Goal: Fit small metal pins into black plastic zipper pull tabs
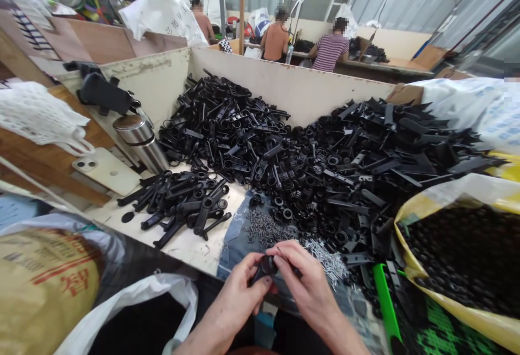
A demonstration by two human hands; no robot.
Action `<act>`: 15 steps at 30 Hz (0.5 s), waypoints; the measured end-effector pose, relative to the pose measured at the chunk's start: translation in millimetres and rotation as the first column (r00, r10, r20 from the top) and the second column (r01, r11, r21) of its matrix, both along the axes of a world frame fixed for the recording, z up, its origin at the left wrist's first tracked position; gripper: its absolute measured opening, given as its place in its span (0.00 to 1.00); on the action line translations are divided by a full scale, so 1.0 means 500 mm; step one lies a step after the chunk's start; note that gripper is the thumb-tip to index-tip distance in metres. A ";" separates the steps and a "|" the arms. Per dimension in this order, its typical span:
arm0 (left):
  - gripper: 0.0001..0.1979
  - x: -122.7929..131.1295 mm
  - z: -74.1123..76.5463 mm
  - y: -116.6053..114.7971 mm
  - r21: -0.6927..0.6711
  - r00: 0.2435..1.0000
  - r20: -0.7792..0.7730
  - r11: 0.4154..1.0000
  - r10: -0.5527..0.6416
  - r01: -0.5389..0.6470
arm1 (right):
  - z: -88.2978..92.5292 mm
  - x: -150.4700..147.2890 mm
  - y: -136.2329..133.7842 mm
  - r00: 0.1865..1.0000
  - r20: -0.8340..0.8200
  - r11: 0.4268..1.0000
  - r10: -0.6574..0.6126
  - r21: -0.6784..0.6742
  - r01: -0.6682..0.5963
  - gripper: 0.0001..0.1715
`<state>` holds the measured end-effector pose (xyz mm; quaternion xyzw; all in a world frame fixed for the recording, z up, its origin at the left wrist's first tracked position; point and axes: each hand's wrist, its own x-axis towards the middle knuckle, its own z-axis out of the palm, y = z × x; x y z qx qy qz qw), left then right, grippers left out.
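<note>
My left hand (238, 295) and my right hand (304, 279) meet at the bottom centre, both pinched round one small black plastic part (266, 265). The hands hover over a blue cloth (239, 230) strewn with several small metal screws (264, 229). Just beyond lies a big heap of black plastic parts (325, 165) filling the workbench box. A smaller pile of black lever-shaped pieces (182, 203) lies to the left of the cloth.
A steel flask (142, 141) and a white phone (106, 169) stand at the left. A yellow sack of black round parts (459, 252) sits at right, a green-handled tool (385, 306) beside it. Sacks lie lower left. Three people sit with their backs turned at a far bench.
</note>
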<state>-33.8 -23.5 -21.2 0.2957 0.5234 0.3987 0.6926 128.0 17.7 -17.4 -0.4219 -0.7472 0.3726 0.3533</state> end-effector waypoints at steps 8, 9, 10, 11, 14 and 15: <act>0.16 0.013 0.012 -0.021 -0.053 0.998 -0.049 0.998 -0.034 0.031 | -0.022 0.019 -0.015 0.973 0.226 0.966 0.044 0.240 -0.099 0.18; 0.17 0.015 0.012 -0.023 -0.065 0.998 -0.051 0.997 -0.034 0.031 | -0.022 0.021 -0.016 0.970 0.235 0.963 0.054 0.244 -0.113 0.19; 0.17 0.016 0.012 -0.025 -0.075 0.998 -0.053 0.997 -0.037 0.033 | -0.022 0.022 -0.017 0.968 0.243 0.960 0.065 0.248 -0.127 0.19; 0.18 0.017 0.012 -0.026 -0.084 0.998 -0.053 0.996 -0.041 0.037 | -0.022 0.024 -0.018 0.965 0.252 0.958 0.078 0.250 -0.143 0.19; 0.19 0.021 0.014 -0.030 -0.107 0.998 -0.049 0.994 -0.042 0.036 | -0.023 0.028 -0.020 0.956 0.273 0.948 0.109 0.260 -0.182 0.20; 0.20 0.022 0.014 -0.032 -0.107 0.998 -0.052 0.994 -0.041 0.035 | -0.023 0.029 -0.021 0.953 0.281 0.945 0.115 0.265 -0.192 0.20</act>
